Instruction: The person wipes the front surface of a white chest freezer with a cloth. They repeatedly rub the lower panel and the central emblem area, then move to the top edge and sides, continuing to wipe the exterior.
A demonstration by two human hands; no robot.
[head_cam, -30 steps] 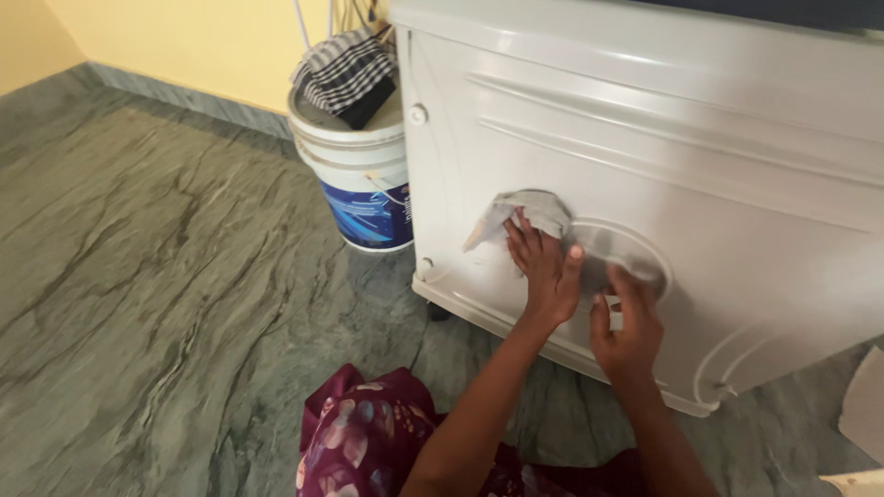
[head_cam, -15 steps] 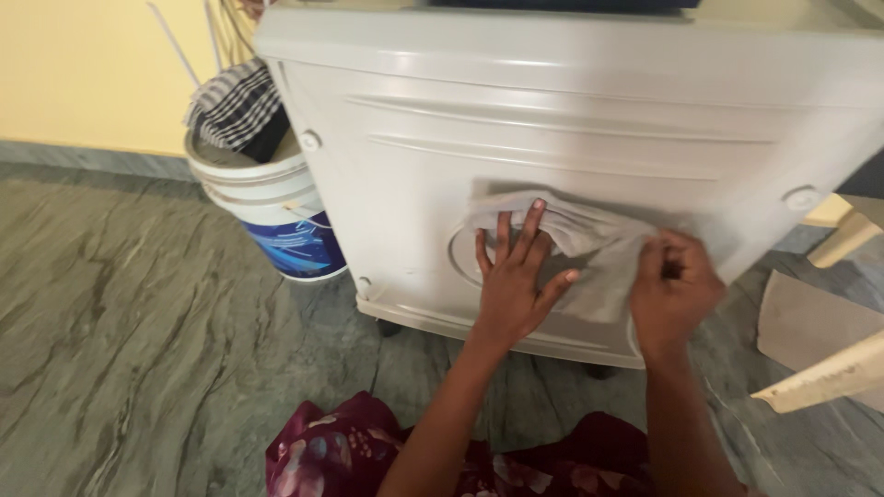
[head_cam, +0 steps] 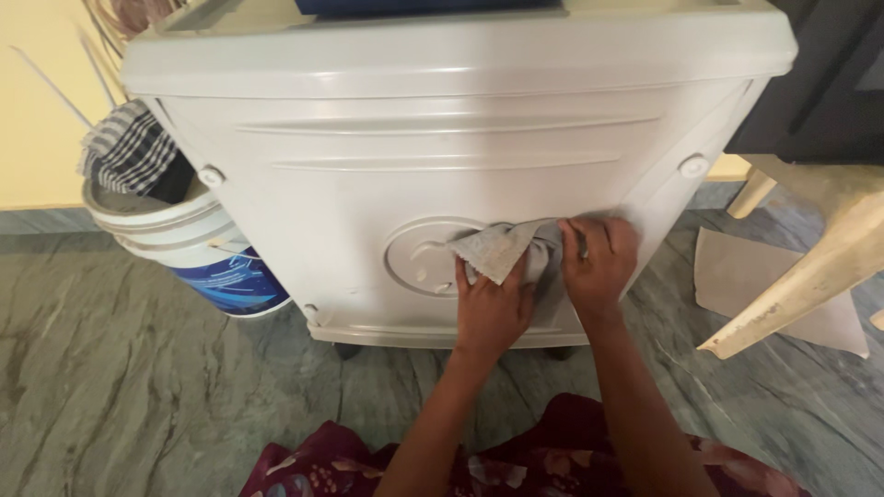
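Cloth (head_cam: 497,248) lies against the machine panel (head_cam: 368,184), pinched in both hands' grip (head_cam: 493,308) (head_cam: 599,262).

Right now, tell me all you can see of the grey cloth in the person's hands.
The grey cloth is a small, thin, soft-looking rag, plain pale grey, crumpled and folded so one flat corner points left. It is pressed against the side panel of the white plastic appliance, beside its round embossed disc. The left hand holds it from below, fingers spread upward; the right hand bunches its right end, which is hidden in the fist.
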